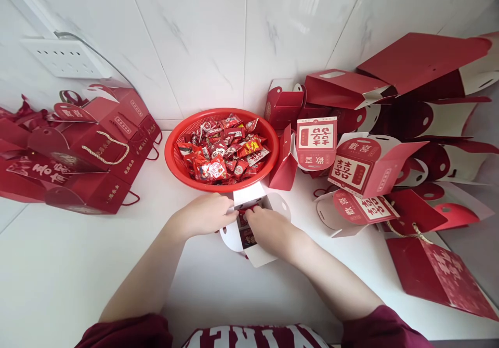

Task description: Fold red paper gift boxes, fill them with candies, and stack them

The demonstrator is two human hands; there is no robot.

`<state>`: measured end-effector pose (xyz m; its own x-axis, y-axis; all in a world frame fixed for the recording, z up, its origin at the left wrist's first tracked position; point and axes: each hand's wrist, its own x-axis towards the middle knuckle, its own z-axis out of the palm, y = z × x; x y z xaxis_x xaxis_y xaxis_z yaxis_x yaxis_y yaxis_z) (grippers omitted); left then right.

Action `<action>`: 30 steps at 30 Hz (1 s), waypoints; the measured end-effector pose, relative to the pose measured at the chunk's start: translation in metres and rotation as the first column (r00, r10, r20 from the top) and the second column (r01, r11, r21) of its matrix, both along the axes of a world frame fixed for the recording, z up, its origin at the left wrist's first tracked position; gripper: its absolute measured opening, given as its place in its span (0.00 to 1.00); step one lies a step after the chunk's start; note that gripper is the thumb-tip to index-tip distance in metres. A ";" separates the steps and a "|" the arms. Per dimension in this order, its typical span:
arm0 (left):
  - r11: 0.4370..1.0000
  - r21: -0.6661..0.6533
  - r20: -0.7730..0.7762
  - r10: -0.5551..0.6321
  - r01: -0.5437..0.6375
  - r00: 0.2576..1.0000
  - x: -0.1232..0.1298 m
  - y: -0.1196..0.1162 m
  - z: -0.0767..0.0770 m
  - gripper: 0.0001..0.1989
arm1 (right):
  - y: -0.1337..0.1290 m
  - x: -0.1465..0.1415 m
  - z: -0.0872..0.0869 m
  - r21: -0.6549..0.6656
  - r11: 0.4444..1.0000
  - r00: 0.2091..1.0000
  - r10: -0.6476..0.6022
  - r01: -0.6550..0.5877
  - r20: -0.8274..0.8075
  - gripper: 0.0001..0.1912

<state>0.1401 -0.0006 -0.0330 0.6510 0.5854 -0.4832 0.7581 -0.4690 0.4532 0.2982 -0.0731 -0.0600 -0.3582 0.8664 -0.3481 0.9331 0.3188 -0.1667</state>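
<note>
An open box (262,256) with white inner flaps stands on the white counter, red-wrapped pieces showing inside it. My left hand (206,214) is at the box's left side, its fingers curled closed at the edge near a flap; what they pinch is too small to tell. Into the box's opening reaches my right hand (270,229), fingers bent together over the red pieces, its fingertips partly hidden. Just behind the box sits a round red plastic basket (171,166), heaped with small red-wrapped candies (224,150).
Red gift boxes with rope handles (105,155) crowd the left by the wall socket (64,58). Many open red and white boxes (351,174) are piled at the right, with a red bag (440,275) near the front. A tiled wall (202,41) rises behind.
</note>
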 end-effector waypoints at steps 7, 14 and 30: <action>0.997 0.069 -0.013 -0.020 0.021 1.000 -0.003 0.004 -0.007 0.15 | 0.009 0.005 -0.005 -0.070 0.993 0.995 0.092 -0.094 -0.032 0.19; 0.992 0.122 -0.028 -0.034 0.037 0.999 -0.002 0.005 -0.005 0.17 | 0.012 0.011 -0.004 -0.105 0.966 0.970 0.227 -0.235 -0.086 0.14; 0.969 0.246 -0.049 0.025 -0.012 0.999 0.004 0.002 0.001 0.22 | 0.002 0.052 0.064 0.264 0.947 0.858 -0.020 0.181 -0.514 0.15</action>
<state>0.1436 0.0017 -0.0323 0.6172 0.7019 -0.3556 0.7868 -0.5466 0.2867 0.3503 -0.0715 0.0044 -0.3184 0.9391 0.1292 0.7773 0.3366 -0.5315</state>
